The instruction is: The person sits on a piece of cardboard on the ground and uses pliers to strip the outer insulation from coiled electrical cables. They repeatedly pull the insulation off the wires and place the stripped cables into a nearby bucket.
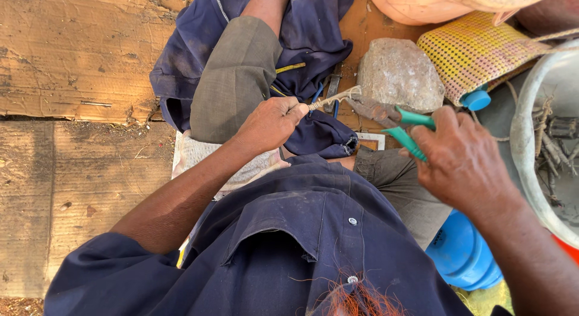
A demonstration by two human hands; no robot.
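The left hand [271, 124] is closed in a tight grip around a short length of cable [333, 99], whose pale, twisted end sticks out past the knuckles toward the right. The right hand [463, 162] is wrapped around the green handles of a pair of pliers [386, 118], and the rusty nose of the tool meets the free end of the cable, seemingly biting on it (the exact contact is too small to make out).

Judging by how things lie, the work on this piece is under way, not finished: the end looks bared or frayed, while the part inside the fist is hidden. A white basin [531, 147] at the right edge holds a heap of grey, dirty cable scraps, which may be pieces waiting or already done; I cannot tell which.

Just beyond the pliers sits a rough grey stone [400, 73], beside a yellow woven bag [476, 50]. A blue plastic container [461, 249] lies near the right forearm. Flattened cardboard [78, 56] covers the ground on the left.
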